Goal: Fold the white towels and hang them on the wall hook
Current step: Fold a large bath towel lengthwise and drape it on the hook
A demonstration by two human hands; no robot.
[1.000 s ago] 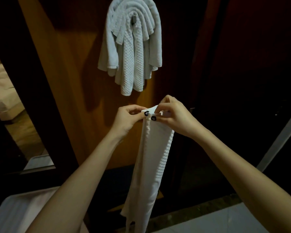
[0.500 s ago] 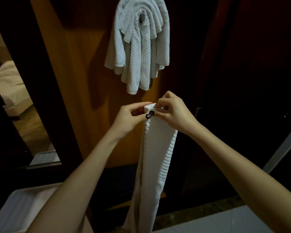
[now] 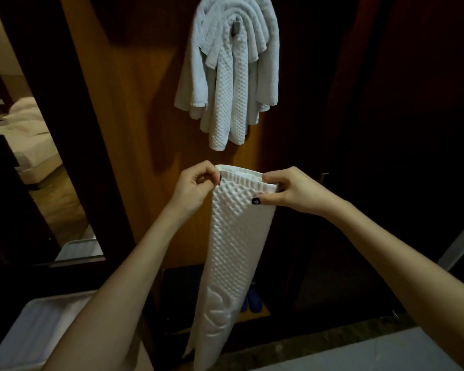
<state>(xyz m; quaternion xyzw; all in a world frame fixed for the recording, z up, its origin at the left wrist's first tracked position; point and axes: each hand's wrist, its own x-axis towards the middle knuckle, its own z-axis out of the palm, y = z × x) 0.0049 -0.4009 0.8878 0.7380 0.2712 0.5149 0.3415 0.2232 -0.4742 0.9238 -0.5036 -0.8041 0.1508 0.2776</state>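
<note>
The white waffle towel (image 3: 233, 236) hangs lengthwise straight down, its top edge level; the left hand (image 3: 196, 187) and the right hand (image 3: 289, 191) each pinch one top corner.

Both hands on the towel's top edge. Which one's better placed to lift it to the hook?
Left, marginally. The left hand pinches a top corner of the towel nearly below the hook; the right hand pinches the other corner, farther off to the side. Both sit below the hook.
</note>
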